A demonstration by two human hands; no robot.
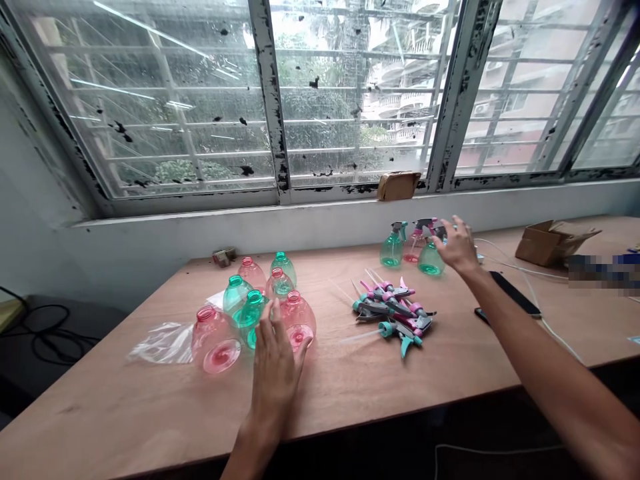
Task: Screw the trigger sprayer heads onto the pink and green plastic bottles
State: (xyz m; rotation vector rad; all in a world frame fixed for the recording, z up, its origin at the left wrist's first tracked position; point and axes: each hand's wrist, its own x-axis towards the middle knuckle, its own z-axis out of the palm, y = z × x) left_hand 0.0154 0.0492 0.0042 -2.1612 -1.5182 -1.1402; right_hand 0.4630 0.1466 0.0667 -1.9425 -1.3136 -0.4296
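My left hand (pixel 274 360) is open, its fingers stretched out in front of a pink bottle (pixel 299 313) and a green bottle (pixel 250 313); I cannot tell whether it touches either. Both belong to a group of several capless pink and green bottles, with another pink bottle (pixel 216 340) at the front left. Over at the back right, my right hand (pixel 457 245) is raised with fingers apart, beside a green spray bottle (pixel 431 259) whose head it partly hides. A pink spray bottle (pixel 415 243) and a second green spray bottle (pixel 391 250) stand to its left.
A pile of grey, pink and teal spray heads (pixel 393 308) with thin tubes lies mid-table. A clear plastic bag (pixel 165 343) is at the left. To the right are a black phone (pixel 515 293), a white cable (pixel 555 340) and a cardboard box (pixel 543 245). Windows rise behind.
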